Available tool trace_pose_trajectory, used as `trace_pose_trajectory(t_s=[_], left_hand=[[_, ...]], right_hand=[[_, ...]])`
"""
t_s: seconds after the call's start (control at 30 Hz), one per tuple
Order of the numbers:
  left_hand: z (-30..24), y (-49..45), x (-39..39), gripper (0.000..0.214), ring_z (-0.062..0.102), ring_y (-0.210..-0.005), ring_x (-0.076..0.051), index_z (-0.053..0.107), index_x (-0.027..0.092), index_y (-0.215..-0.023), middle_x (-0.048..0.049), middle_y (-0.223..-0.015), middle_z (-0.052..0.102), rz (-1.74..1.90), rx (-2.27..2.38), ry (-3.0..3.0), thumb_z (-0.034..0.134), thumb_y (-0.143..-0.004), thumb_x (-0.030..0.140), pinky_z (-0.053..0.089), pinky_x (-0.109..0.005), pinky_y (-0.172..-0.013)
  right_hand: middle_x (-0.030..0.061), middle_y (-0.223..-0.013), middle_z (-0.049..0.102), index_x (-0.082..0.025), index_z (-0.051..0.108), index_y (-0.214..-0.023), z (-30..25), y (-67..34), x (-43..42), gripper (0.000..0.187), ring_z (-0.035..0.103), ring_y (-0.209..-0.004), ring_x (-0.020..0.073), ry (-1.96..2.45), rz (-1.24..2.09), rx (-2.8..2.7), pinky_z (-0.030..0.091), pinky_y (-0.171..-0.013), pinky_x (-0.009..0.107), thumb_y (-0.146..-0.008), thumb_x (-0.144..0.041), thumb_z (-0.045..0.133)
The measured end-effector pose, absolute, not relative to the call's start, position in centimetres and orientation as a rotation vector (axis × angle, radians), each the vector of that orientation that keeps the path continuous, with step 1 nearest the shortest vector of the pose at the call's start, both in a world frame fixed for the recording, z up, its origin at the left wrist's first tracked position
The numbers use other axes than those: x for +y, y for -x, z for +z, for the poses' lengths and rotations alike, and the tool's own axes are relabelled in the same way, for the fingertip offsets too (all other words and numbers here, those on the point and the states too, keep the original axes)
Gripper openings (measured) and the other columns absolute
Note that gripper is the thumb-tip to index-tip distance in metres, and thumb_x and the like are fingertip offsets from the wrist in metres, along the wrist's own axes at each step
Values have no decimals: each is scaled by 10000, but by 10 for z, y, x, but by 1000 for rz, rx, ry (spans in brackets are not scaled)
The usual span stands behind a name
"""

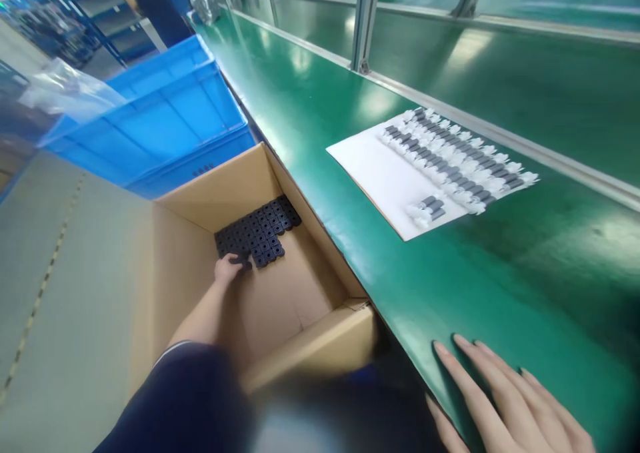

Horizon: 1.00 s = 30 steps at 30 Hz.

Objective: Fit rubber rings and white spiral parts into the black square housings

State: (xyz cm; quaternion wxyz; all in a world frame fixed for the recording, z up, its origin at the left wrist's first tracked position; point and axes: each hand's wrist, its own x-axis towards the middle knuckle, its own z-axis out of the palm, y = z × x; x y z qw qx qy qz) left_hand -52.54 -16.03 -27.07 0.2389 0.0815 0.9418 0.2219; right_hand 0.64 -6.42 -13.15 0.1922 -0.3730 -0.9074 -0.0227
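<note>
Inside an open cardboard box [300, 310], my left hand [227, 268] reaches down with its fingers closed on a black part [243, 260]. That part is at the edge of a block of similar black parts [257, 230], set side by side on the box floor, each with a round hole on top. Whether it rests on the floor or is lifted, I cannot tell. My right hand [510, 396] lies on the green tabletop [420, 293] at its near edge, fingers stretched out and holding nothing.
On the table, a white sheet [367, 163] bears rows of grey cylinders with white ends [450, 156]. Blue crates [165, 120] stand beyond the box, with a clear plastic bag [75, 86] over them. A metal post [365, 23] rises behind. Another person [155, 3] stands at the far left.
</note>
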Motion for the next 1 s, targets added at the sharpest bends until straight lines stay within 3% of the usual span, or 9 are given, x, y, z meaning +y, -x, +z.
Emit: trace_pose_trajectory(t_s=[0.27,0.37,0.47,0.5,0.6,0.67,0.83,1.0], left_hand=[[-140,486,-148,325,653,-764,-163,574,150,-1119,-44,-934,655,1367,2093,-373,596,-923,408,577,-334,-677],[-76,454,-124,435,657,-744,-169,550,225,-1067,10,-875,664,1599,1839,-619,752,-751,445,585,-333,-660],[-24,382,-93,567,656,-781,-168,573,234,-1040,3,-938,672,1629,1600,-854,867,-559,287,578,-294,-675],[-11,348,-82,550,655,-788,-174,596,216,-1013,-10,-943,673,1588,1513,-955,868,-535,220,574,-292,-686],[14,226,-62,345,622,-1009,-219,650,217,-1019,-50,-1120,610,1113,1272,-1600,713,-693,122,554,-339,-823],[20,143,-59,375,587,-1036,-219,688,230,-1005,-43,-1054,590,777,1179,-2027,700,-663,76,502,-370,-939],[6,3,-72,328,548,-1003,-276,680,225,-1026,-76,-962,556,199,1072,-2488,621,-730,96,500,-429,-897],[-1,-36,-72,348,558,-1009,-314,668,242,-1115,-96,-990,580,-65,1025,-2654,603,-786,147,485,-456,-893]], right_hand=[[98,-1473,471,-237,407,-1466,-116,-3,-70,614,473,-1302,347,978,89,-2566,293,-1091,585,-902,-439,541],[110,-1478,447,-214,340,-1490,-111,-6,-71,672,434,-1334,325,996,256,-2483,326,-1101,563,-902,-456,561],[154,-1512,346,-182,222,-1522,-99,-19,-78,744,366,-1380,314,1072,423,-2242,380,-1098,540,-910,-411,578],[171,-1524,302,-175,180,-1531,-94,-27,-83,790,336,-1397,323,1080,427,-2160,378,-1103,551,-899,-396,600],[198,-1542,210,-180,81,-1545,-79,-58,-101,969,271,-1421,371,1030,314,-2039,333,-1115,620,-828,-388,698],[199,-1546,187,-192,54,-1548,-75,-80,-115,1030,258,-1423,388,1032,256,-2025,329,-1112,639,-798,-399,729],[193,-1507,226,-186,73,-1539,-86,-138,-140,946,261,-1424,345,1338,332,-1840,364,-1123,579,-833,-346,682],[165,-1464,259,-209,109,-1520,-99,-184,-143,915,277,-1412,305,1386,543,-1800,332,-1161,522,-818,-350,679]])
